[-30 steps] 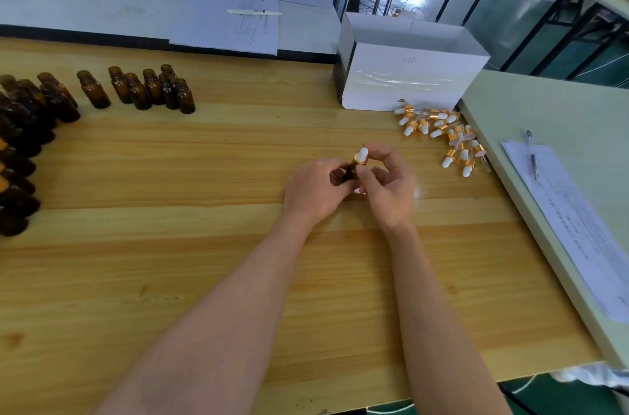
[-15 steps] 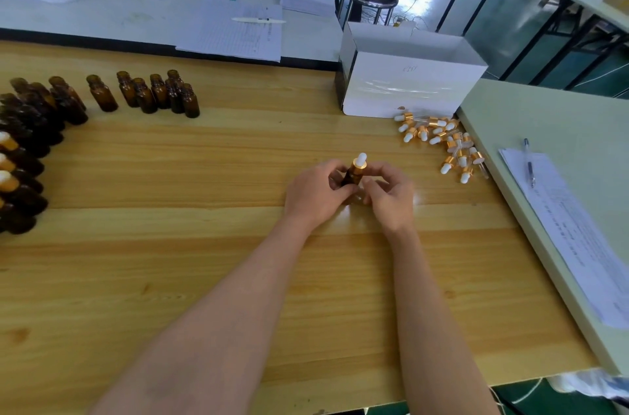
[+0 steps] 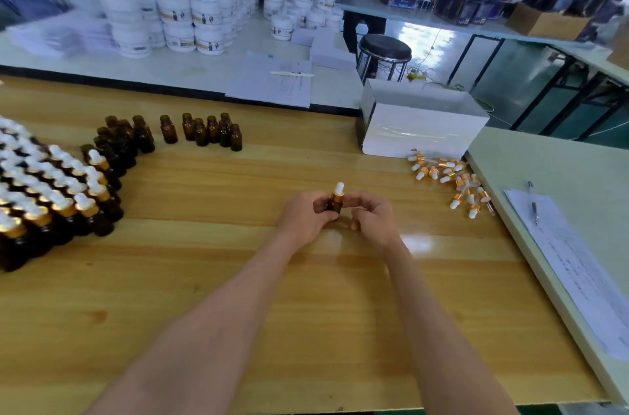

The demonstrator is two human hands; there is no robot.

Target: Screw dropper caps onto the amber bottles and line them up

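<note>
My left hand [image 3: 303,215] grips a small amber bottle [image 3: 334,203], upright, above the middle of the wooden table [image 3: 238,278]. A gold-and-white dropper cap [image 3: 338,190] sits on its neck. My right hand [image 3: 374,219] is just right of the bottle with loosely curled fingers, its index fingertip at the bottle's side and its thumb apart from it. Rows of capped bottles [image 3: 51,196] stand at the left. Uncapped amber bottles [image 3: 211,132] stand behind them. Loose dropper caps [image 3: 452,179] lie in a pile at the right.
An open white box [image 3: 422,128] stands behind the loose caps. A paper sheet [image 3: 578,271] with a pen [image 3: 533,203] lies on the pale green table at the right. White jars [image 3: 177,23] and papers cover the far bench, beside a black stool [image 3: 384,47].
My right hand has come off the dropper cap and dropped beside the bottle. The view has tilted up, so more of the capped rows and the far bench show.
</note>
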